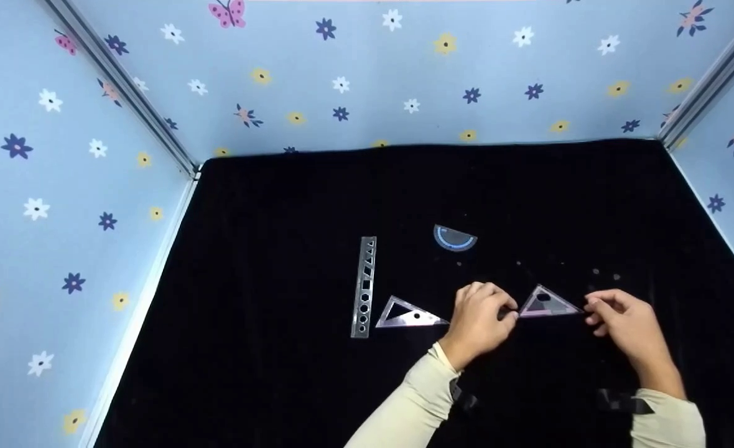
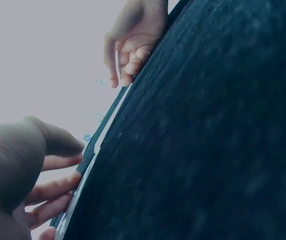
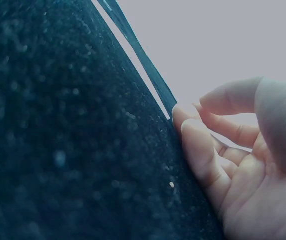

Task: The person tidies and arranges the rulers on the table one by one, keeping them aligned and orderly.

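A clear triangular set square (image 1: 555, 305) lies flat on the black cloth between the two hands. My left hand (image 1: 480, 318) has its fingertips at the set square's left corner, with the fingers fairly straight in the left wrist view. At the right corner are the fingertips of my right hand (image 1: 627, 320), its thumb apart from the fingers in the right wrist view. Left of the left hand lies a second clear set square (image 1: 430, 320), its right tip close by that hand. Beside it stands a clear stencil ruler (image 1: 361, 289), lengthwise, with a row of cut-out shapes.
A small clear protractor (image 1: 454, 240) with a blue arc lies farther back. Several tiny specks dot the black cloth (image 1: 267, 280). Blue flowered panels (image 1: 404, 74) wall in the table at the back and both sides.
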Action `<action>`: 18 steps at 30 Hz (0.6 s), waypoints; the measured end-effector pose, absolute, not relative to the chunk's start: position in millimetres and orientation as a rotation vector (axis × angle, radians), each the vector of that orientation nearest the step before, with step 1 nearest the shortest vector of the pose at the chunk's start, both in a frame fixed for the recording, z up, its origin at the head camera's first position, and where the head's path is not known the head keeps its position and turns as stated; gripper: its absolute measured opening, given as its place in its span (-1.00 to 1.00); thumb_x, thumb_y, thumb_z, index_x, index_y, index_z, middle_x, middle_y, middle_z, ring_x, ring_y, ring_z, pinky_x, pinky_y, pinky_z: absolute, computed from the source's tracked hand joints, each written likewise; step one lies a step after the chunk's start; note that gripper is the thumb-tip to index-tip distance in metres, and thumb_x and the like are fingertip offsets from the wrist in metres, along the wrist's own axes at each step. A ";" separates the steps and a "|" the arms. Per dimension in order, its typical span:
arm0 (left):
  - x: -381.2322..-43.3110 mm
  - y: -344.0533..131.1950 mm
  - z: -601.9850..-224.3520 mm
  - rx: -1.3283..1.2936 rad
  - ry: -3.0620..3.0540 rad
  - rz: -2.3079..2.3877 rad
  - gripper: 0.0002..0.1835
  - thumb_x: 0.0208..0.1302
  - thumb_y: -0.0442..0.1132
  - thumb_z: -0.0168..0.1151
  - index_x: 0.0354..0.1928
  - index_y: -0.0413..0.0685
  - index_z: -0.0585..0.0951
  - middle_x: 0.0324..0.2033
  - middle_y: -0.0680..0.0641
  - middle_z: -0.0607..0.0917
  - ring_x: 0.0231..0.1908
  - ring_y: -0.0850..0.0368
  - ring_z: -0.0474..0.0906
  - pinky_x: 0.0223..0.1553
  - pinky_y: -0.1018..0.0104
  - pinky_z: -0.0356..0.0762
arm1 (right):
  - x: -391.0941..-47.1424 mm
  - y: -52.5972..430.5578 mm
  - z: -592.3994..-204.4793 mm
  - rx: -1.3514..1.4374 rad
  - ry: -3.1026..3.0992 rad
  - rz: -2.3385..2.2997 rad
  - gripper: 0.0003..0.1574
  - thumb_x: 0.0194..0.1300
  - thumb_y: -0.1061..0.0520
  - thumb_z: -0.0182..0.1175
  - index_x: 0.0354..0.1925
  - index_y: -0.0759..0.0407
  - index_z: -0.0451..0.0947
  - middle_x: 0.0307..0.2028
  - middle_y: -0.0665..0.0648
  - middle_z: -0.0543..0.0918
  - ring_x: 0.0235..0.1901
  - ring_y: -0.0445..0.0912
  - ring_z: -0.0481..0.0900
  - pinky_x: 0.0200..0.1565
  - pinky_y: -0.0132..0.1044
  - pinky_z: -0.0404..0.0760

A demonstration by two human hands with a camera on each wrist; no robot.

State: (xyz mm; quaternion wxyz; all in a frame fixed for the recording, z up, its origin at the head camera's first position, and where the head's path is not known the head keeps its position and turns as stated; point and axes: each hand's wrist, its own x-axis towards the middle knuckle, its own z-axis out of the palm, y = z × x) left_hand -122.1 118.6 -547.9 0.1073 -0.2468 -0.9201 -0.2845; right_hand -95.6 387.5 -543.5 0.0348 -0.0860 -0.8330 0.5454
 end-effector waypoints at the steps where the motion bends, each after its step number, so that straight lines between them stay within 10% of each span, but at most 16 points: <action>1: -122.7 117.7 -546.9 -0.732 -2.712 -0.861 -0.91 0.18 -0.03 0.38 -0.27 0.26 0.75 -0.22 0.26 0.65 -0.10 0.30 0.50 0.13 0.30 0.34 | -95.2 387.3 -543.4 -0.265 -2.555 1.683 -0.64 0.44 0.24 0.18 -0.05 0.61 0.52 -0.44 -0.01 0.73 -0.55 -0.21 0.63 -0.56 -0.33 0.60; 18: -144.6 85.2 -536.7 -0.575 -2.678 -1.152 -0.89 0.26 -0.11 0.31 -0.23 0.20 0.78 -0.19 0.17 0.71 -0.11 0.22 0.59 -0.06 0.26 0.48 | -98.3 372.7 -528.8 -0.207 -2.659 1.534 -0.68 0.45 0.21 0.18 -0.06 0.52 0.58 -0.40 0.15 0.74 -0.51 -0.20 0.65 -0.56 -0.32 0.59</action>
